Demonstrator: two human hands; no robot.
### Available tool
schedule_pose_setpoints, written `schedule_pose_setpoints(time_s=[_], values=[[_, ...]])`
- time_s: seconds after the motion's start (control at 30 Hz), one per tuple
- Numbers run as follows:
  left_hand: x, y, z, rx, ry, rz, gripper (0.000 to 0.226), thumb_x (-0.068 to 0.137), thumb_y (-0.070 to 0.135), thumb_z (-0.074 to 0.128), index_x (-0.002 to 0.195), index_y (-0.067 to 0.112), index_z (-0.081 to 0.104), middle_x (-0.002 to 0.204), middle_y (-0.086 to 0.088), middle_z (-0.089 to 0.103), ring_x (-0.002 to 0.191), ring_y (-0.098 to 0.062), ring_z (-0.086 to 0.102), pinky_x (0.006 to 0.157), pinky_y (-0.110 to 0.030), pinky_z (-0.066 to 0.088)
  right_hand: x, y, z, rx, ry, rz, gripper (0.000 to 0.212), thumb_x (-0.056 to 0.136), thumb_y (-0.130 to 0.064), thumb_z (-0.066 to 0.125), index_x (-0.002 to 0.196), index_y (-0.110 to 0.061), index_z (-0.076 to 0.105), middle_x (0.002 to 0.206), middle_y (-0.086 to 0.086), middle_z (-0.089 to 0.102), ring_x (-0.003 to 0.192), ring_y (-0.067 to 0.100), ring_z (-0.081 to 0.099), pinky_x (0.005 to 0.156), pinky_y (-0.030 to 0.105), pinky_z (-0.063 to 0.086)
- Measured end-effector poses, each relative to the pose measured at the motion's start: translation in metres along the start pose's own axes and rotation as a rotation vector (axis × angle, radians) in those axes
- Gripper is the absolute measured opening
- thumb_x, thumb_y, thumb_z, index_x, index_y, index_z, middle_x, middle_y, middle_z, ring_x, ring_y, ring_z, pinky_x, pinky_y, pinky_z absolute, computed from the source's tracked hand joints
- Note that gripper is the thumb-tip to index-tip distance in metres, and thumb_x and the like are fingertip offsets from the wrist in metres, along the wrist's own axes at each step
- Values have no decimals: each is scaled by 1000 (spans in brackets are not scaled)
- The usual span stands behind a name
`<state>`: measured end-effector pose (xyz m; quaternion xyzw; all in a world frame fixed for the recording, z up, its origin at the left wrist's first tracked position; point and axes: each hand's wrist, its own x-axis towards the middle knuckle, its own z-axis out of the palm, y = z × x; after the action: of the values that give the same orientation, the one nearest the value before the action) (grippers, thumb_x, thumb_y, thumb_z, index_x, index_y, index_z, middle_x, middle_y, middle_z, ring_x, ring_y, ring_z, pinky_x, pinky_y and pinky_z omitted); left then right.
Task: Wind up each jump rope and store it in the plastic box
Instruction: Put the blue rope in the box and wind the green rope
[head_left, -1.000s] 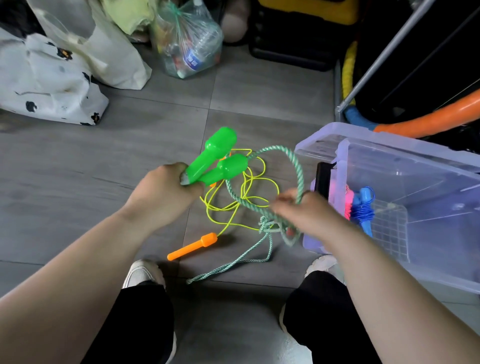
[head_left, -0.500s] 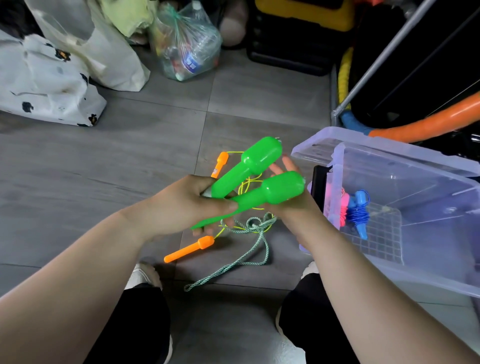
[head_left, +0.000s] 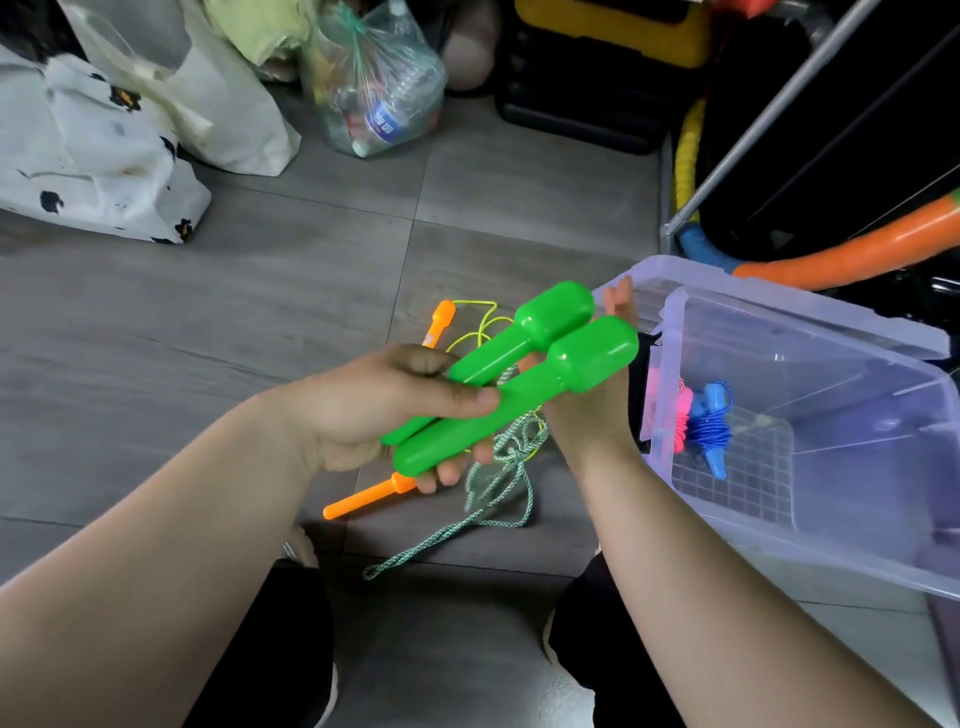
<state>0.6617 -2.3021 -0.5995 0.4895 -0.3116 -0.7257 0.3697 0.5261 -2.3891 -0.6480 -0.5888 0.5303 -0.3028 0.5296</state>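
Observation:
My left hand (head_left: 374, 405) grips two bright green jump rope handles (head_left: 540, 364) side by side, heads pointing up and right. My right hand (head_left: 587, 415) sits behind the heads, mostly hidden, with straight fingertips showing above them. The green-and-white rope (head_left: 498, 467) hangs from between my hands to the floor in loose loops. Under my hands lies a second rope, a yellow cord (head_left: 483, 322) with orange handles (head_left: 369, 496). The clear plastic box (head_left: 810, 551) stands open at the right and holds a wound pink rope (head_left: 680, 415) and a wound blue rope (head_left: 714, 426).
White bags (head_left: 93, 171) and a clear bag of bottles (head_left: 379, 88) stand at the back left. A black-and-yellow case (head_left: 597, 67), a metal pole (head_left: 753, 135) and an orange tube (head_left: 857, 249) crowd the back right. My knees and shoes are at the bottom edge.
My left hand has lifted the green handles and tilted them toward the box. My right hand left the rope loop it pinched and moved up behind the handle heads.

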Motion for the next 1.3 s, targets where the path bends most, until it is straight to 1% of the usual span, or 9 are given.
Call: schedule_pose_setpoints(time_s=[0.1, 0.2, 0.3, 0.4, 0.5, 0.7, 0.8, 0.93, 1.3], values=[[-2, -2, -3, -54, -155, -27, 40, 44, 38, 85, 71, 13, 68, 57, -6, 64, 37, -14, 54, 36, -18, 43, -2, -3, 1, 461, -196, -16, 78, 75, -5, 64, 140, -9, 21, 131, 11, 40, 84, 0, 59, 73, 17, 53], [-3, -1, -8, -183, -178, -8, 43, 38, 42, 87, 69, 17, 71, 55, -4, 62, 35, -12, 52, 34, -15, 42, -4, -14, 10, 290, -294, 41, 67, 47, -42, 82, 103, -15, 57, 103, 16, 64, 77, 15, 60, 71, 29, 48], [-4, 1, -14, -282, -101, 46, 34, 41, 40, 82, 68, 21, 73, 53, 2, 59, 34, -6, 47, 33, -11, 39, -3, -15, 17, 112, -361, 57, 14, 70, -11, 67, 83, -13, 61, 66, -5, 63, 74, 12, 57, 75, 28, 44], [-5, 1, -19, -338, -10, 84, 25, 46, 37, 71, 65, 21, 73, 51, 5, 58, 34, -3, 45, 32, -10, 37, -7, -10, 22, 122, -453, 71, 19, 75, -5, 61, 92, -13, 56, 67, -1, 62, 84, 17, 61, 88, 29, 45], [-2, 4, -18, -398, 157, 112, 20, 47, 29, 70, 62, 16, 70, 52, 1, 59, 35, -6, 46, 33, -11, 37, -14, -6, 24, 11, -496, 79, 24, 86, 4, 46, 102, -14, 47, 65, 1, 56, 50, -2, 58, 60, 11, 48], [11, -7, -25, 341, 678, 55, 11, 89, 15, 53, 79, 17, 52, 62, 3, 65, 38, -3, 51, 40, -15, 41, -30, -12, 16, -790, -577, -140, 31, 94, -17, 38, 124, -11, 40, 97, 10, 63, 92, 28, 61, 68, 30, 41], [14, -16, -24, 861, 755, -17, 19, 88, 23, 55, 102, 10, 52, 88, -13, 62, 75, -26, 61, 62, -28, 42, -39, -20, 11, -1065, -551, -380, 23, 96, -21, 35, 113, -9, 43, 107, 13, 61, 100, 34, 57, 65, 31, 30], [13, -22, -18, 1189, 650, -132, 28, 86, 32, 55, 110, 18, 52, 106, -9, 62, 103, -31, 56, 72, -28, 37, -40, -24, 7, -1137, -564, -467, 22, 95, -25, 37, 107, -9, 48, 107, 13, 62, 100, 34, 57, 65, 31, 29], [5, -22, -6, 1031, -69, -154, 12, 66, 26, 76, 71, 22, 66, 66, -3, 62, 60, -8, 51, 61, -23, 39, -32, -38, -29, -597, -824, -144, 24, 72, -20, 72, 59, -32, 57, 59, -9, 53, 61, 2, 46, 62, 23, 37]])
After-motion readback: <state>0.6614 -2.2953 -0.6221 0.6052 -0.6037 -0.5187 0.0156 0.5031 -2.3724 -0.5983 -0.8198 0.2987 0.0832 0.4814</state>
